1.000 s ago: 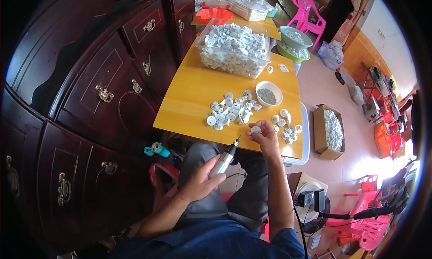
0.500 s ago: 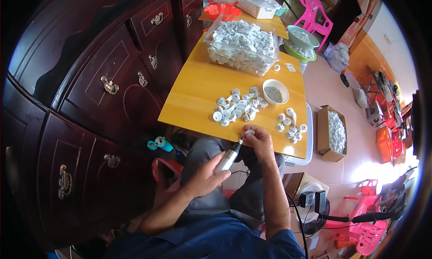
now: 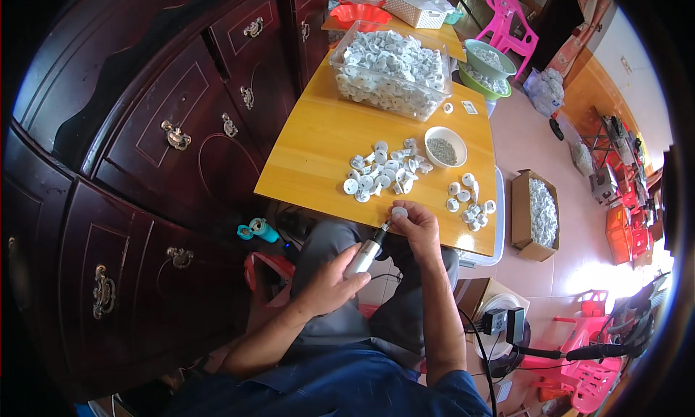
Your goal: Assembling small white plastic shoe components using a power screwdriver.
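My left hand (image 3: 327,285) is wrapped round a silver electric screwdriver (image 3: 365,256) with a black nose, tilted up and to the right over my lap. Between the fingers of my right hand (image 3: 421,234) is a small white plastic part (image 3: 399,212) with a round flat face. The screwdriver's tip meets its underside or lies just below it; I cannot tell if they touch. Past the hands, a loose pile of similar white parts (image 3: 381,172) lies on the yellow table (image 3: 304,156). A white bowl (image 3: 452,133) of tiny grey metal pieces (image 3: 441,152) stands beside it.
More white parts (image 3: 474,218) are grouped at the table's right edge. A clear tub (image 3: 434,107) heaped with them stands at the back. Dark wooden drawers (image 3: 174,113) line the left. On the floor to the right is a cardboard box (image 3: 521,232); a black cable (image 3: 474,330) hangs nearer.
The white part in my right hand has tilted, so more of its round face shows. The screwdriver stays in my left hand, almost unmoved.
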Tool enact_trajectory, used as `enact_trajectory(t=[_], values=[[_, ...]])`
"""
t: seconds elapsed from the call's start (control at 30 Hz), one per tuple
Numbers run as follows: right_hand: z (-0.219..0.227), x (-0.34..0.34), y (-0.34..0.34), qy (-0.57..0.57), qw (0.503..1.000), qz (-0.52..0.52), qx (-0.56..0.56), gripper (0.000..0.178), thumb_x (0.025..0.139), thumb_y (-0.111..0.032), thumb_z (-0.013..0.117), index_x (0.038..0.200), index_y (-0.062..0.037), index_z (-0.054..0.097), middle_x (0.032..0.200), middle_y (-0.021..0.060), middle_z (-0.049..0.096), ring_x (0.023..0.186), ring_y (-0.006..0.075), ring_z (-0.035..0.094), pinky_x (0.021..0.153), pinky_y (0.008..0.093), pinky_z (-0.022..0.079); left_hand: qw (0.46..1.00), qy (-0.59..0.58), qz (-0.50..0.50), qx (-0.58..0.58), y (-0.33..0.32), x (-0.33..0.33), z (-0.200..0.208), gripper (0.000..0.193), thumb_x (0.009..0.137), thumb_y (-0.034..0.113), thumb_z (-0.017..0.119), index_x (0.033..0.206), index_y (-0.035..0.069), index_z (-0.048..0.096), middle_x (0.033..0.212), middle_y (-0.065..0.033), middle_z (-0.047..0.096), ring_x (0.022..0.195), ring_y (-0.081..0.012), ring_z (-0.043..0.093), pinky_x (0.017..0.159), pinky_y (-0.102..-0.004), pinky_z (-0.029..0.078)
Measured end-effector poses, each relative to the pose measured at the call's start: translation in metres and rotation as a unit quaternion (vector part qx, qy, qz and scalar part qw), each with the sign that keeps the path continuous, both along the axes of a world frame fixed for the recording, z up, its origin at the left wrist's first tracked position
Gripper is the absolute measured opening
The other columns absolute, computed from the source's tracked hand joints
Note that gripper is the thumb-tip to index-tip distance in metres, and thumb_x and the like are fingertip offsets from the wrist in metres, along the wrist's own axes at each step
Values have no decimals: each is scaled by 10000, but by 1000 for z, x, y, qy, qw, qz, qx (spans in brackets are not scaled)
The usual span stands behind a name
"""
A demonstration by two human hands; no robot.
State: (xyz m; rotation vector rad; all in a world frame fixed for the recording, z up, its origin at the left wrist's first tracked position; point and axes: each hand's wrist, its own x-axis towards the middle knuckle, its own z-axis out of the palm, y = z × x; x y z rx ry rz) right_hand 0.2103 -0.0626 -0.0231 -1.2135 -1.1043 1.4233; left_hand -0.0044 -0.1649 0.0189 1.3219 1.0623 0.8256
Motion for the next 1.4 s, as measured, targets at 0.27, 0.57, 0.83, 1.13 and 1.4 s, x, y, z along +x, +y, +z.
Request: enact_trajectory(t=[0.27,0.57,0.83,1.13,1.4], values=[[4,-2,-3,12,1000,-6,5,249,910,-52,675,1148,19,658,1000,43,701,867,97,653,802,249,552,1000,-11,2,-7,1,0,-5,583,932,193,640,1431,-13,419,851,-63,648,618,-89,582,581,-273,496],[-1,-2,-2,20,1000,1,18,204,913,-29,663,1112,13,667,991,43,701,860,96,654,803,248,555,1000,-11,-10,-19,1,-1,-3,575,949,199,619,1445,3,406,861,-36,628,605,-68,553,555,-252,478],[-5,-1,-4,34,999,6,39,161,899,23,654,1059,21,670,960,49,703,849,107,661,800,252,560,995,-81,-20,-59,1,-1,-7,540,956,188,560,1444,12,408,878,-21,611,588,-59,537,541,-228,469],[-4,-5,-8,44,998,1,51,149,894,33,655,1042,28,670,908,50,705,807,96,658,759,231,542,992,-96,-21,-82,2,0,-5,558,950,231,548,1447,17,412,839,-3,571,579,-50,518,530,-209,452],[-2,-1,-11,34,998,-11,45,163,909,-9,666,1070,17,660,991,69,706,820,103,646,741,245,543,986,-114,-33,-118,2,2,9,567,954,185,558,1465,14,382,857,5,561,588,-43,521,523,-207,446]])
